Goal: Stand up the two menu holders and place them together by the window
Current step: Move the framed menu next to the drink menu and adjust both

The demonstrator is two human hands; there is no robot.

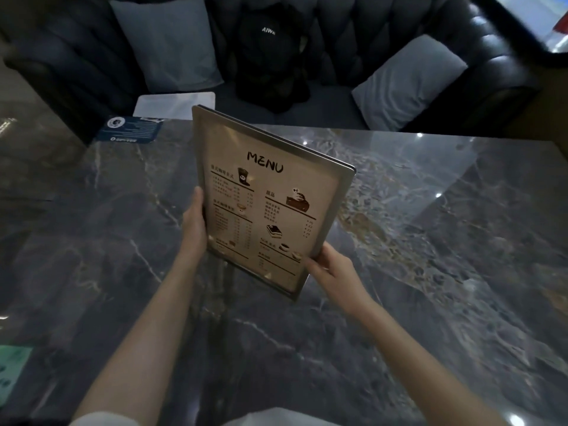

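Both hands hold one menu holder (pixel 270 198) tilted above the marble counter (pixel 430 241). The left hand (pixel 193 222) has its fingers grasping the left edge. The right hand (pixel 332 269) has its fingers grasping the lower right corner.

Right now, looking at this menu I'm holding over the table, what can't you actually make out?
All in the head view:
- The menu holder: item and price lines are too small and blurred; its back and any base are hidden behind the panel.
- Left hand and right hand: fingers behind the holder are hidden by it.
- Second holder: the flat clear sheet at the table's far edge may be it; too dim to tell.
- Window: cut off by the top right corner.
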